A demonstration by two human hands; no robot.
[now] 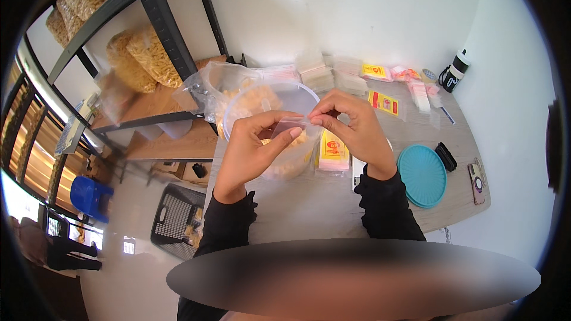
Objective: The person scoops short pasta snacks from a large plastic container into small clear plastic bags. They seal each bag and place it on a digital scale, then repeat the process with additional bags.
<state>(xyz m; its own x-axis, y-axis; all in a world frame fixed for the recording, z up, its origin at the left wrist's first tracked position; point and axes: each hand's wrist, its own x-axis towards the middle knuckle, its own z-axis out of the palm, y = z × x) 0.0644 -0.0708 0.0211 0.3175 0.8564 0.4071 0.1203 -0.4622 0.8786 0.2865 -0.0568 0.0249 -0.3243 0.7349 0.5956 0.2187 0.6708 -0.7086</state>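
Held a small clear plastic bag (295,123) between both hands, above the table and just over a large clear tub (270,107) of pale yellow snack pieces. Pinched the bag's top edge with the thumb and fingertips of the right hand (355,134), clenched on that edge. Gripped the bag from the left side with the left hand (253,148), thumb stretched along the bag's lower part and fingers curled behind it. Could not tell whether the bag had anything inside, as the tub's contents showed through it. Wore black sleeves on both forearms. Lay just under the right hand a flat packet with a yellow and red label (333,150), on the table (315,202). Rested to the right of the right wrist a round teal lid (422,175), with a small black object (446,156) just beside its upper edge and a phone (477,182) near the table's right edge. Spread across the far part of the table stacks of clear bags (324,74) and more yellow labelled packets (383,102). Stood a black and white bottle (455,70) at the far right corner. Stood at the left a dark metal shelf (157,30) carrying big bags of pale snacks (148,56), and below it on the floor a black crate (175,220) and a blue stool (89,196).
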